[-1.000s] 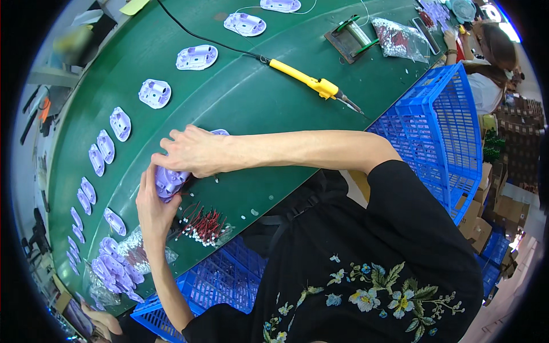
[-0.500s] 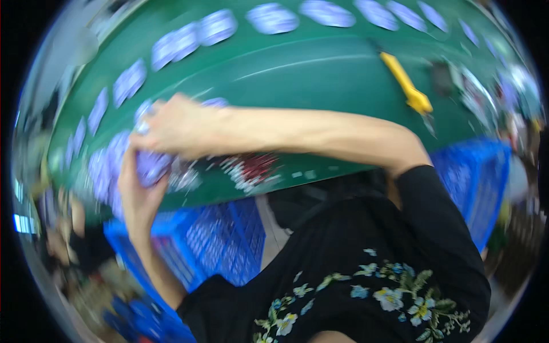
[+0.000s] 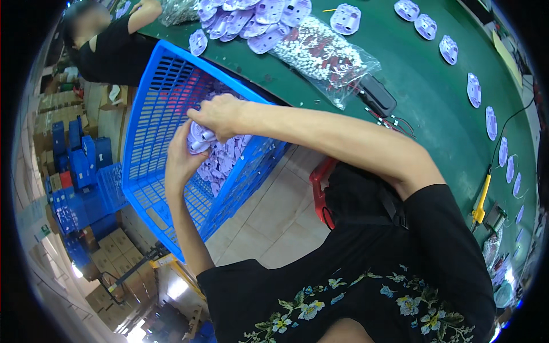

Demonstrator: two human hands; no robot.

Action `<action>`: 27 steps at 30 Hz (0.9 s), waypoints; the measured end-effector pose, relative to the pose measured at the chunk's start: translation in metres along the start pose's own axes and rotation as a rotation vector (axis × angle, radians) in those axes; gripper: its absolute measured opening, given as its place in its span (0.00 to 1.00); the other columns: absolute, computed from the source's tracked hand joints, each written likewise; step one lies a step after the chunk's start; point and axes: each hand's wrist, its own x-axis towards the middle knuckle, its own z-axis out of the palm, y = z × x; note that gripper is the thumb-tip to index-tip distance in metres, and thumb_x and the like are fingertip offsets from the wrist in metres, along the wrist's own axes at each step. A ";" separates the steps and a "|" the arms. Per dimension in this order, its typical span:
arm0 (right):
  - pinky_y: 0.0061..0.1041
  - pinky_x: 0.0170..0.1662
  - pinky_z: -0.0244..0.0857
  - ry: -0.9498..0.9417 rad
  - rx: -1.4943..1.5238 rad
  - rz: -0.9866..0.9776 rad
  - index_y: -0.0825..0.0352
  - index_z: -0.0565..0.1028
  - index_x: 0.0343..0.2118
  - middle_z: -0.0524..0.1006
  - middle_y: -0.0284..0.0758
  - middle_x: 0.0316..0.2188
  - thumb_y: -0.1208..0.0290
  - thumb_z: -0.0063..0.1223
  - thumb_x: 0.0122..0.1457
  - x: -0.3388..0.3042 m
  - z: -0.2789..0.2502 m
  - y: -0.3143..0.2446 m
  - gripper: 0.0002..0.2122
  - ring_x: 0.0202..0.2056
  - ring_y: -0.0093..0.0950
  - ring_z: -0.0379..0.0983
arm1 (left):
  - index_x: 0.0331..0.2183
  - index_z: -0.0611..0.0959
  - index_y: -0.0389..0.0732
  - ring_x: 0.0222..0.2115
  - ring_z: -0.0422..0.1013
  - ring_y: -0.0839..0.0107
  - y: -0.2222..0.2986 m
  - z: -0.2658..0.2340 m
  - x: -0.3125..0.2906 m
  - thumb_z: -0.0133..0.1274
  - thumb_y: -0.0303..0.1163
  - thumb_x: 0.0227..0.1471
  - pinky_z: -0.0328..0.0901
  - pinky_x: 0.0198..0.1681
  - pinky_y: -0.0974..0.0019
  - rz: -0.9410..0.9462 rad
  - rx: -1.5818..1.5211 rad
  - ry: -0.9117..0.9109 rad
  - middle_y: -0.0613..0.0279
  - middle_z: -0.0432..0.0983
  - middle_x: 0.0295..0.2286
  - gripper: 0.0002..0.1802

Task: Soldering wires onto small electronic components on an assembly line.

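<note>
Both my hands are above a blue plastic crate [image 3: 146,108] to the left of the table. Between them is a small bunch of light purple plastic shells [image 3: 198,139]. My left hand [image 3: 179,157] grips the bunch from the left and below, its fingers partly hidden behind the shells. From the upper right my right hand [image 3: 220,116] curls its fingers over the same shells. Many more purple shells [image 3: 220,171] lie loose in the crate beneath my hands.
A heap of purple shells [image 3: 237,22] lies on the green table [image 3: 412,74], beside a clear bag of red and white parts [image 3: 323,57] and a black case [image 3: 377,97]. Single shells line the far side. A yellow-handled soldering iron [image 3: 482,200] lies right. A co-worker [image 3: 114,48] sits far left.
My hands have moved off the table's front edge to above the crate, still holding purple shells. The view has swung left, bringing the crate's inside and the co-worker into sight.
</note>
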 end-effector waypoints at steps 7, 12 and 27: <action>0.46 0.44 0.76 -0.315 0.009 0.078 0.65 0.69 0.56 0.82 0.47 0.41 0.68 0.76 0.36 0.020 0.054 0.008 0.39 0.44 0.48 0.81 | 0.58 0.75 0.38 0.50 0.75 0.50 -0.063 0.060 -0.026 0.75 0.34 0.32 0.68 0.54 0.55 -0.159 -0.148 -0.107 0.45 0.78 0.48 0.48; 0.46 0.50 0.73 0.081 -0.170 0.142 0.69 0.68 0.56 0.74 0.53 0.50 0.74 0.69 0.44 -0.004 0.050 0.023 0.33 0.51 0.52 0.75 | 0.62 0.69 0.34 0.61 0.63 0.52 -0.061 0.078 -0.017 0.75 0.39 0.37 0.58 0.65 0.54 0.012 0.137 0.059 0.44 0.69 0.57 0.53; 0.25 0.50 0.70 0.875 0.766 0.912 0.71 0.76 0.45 0.80 0.35 0.38 0.79 0.58 0.61 -0.380 -0.026 -0.078 0.10 0.41 0.23 0.77 | 0.45 0.80 0.37 0.51 0.70 0.45 -0.057 0.146 0.055 0.61 0.40 0.44 0.65 0.55 0.47 0.713 0.232 -0.314 0.44 0.75 0.45 0.26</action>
